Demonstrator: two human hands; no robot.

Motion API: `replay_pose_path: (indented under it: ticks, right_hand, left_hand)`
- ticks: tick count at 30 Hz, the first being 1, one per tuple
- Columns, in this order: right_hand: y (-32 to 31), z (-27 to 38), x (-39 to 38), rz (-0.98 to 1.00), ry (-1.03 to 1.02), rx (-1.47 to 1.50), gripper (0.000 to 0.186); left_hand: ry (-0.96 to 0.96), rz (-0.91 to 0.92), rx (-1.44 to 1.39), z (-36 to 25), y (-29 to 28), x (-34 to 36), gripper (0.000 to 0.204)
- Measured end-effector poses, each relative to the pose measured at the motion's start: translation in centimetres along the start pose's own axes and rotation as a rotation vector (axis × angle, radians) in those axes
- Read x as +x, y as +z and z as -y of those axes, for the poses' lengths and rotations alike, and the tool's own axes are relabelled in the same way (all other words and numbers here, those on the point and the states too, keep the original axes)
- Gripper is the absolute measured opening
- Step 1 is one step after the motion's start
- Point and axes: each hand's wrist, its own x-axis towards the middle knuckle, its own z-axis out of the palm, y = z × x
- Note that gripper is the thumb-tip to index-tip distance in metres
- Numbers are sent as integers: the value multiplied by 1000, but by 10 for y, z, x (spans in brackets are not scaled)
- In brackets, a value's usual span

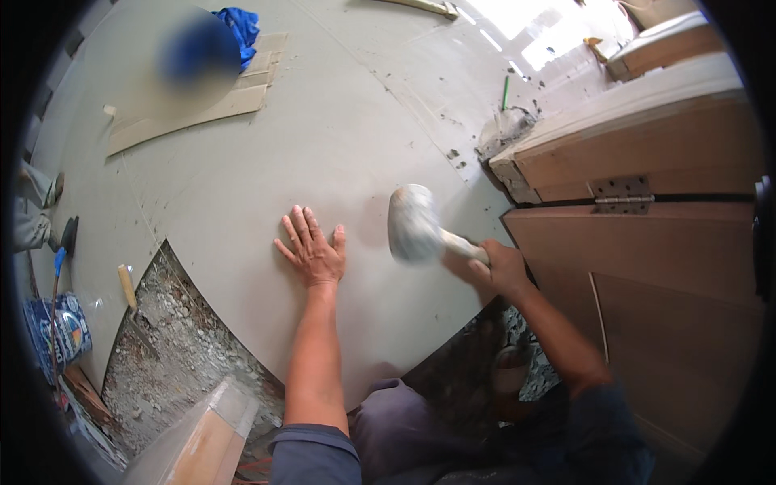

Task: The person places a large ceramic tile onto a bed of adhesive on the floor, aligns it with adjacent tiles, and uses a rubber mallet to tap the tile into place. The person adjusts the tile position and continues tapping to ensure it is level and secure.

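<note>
My left hand [313, 252] lies flat with its fingers spread on a large light-grey floor tile [242, 234]. To its right, my right hand [503, 267] is closed around the handle of a mallet [414, 224]. The mallet's thick, pale grey head is a little smeared by motion and sits above the tile, with a shadow on the surface beside it. Whether the head touches the tile I cannot tell. The tile's near edges border broken, rubble-covered ground [194, 343].
A wooden door [638, 275] with a metal hinge [622, 195] stands close on the right. At left are a trowel's wooden handle [127, 285], a blue-and-white bucket [58, 330] and another person's legs [34, 210]. Cardboard [194, 113] lies farther off. A wooden post [202, 444] rises near my left arm.
</note>
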Motion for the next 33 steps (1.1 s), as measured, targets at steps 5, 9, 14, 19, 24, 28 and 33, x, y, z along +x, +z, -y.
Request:
replay_pose_path:
  ticks: [5, 9, 14, 19, 24, 28, 33]
  right_hand:
    - [9, -3, -24, 23, 242, 28, 50]
    - [15, 3, -50, 129, 292, -3, 53]
    - [27, 25, -84, 177, 353, 231, 52]
    - [33, 42, -128, 29, 33, 363, 46]
    - [27, -5, -121, 101, -199, 78, 46]
    - [26, -28, -117, 55, 185, 110, 52]
    - [22, -37, -115, 52, -88, 200, 51]
  left_hand:
    - [6, -38, 42, 0, 3, 1, 80]
    - [18, -31, 86, 2, 4, -2, 78]
    - [6, 21, 119, -3, -8, 0, 78]
    - [181, 18, 300, -21, -6, -66, 82]
    - [243, -48, -25, -47, 27, -135, 89]
    - [239, 20, 101, -47, 25, -129, 88]
    - [239, 98, 119, -50, 16, -125, 88]
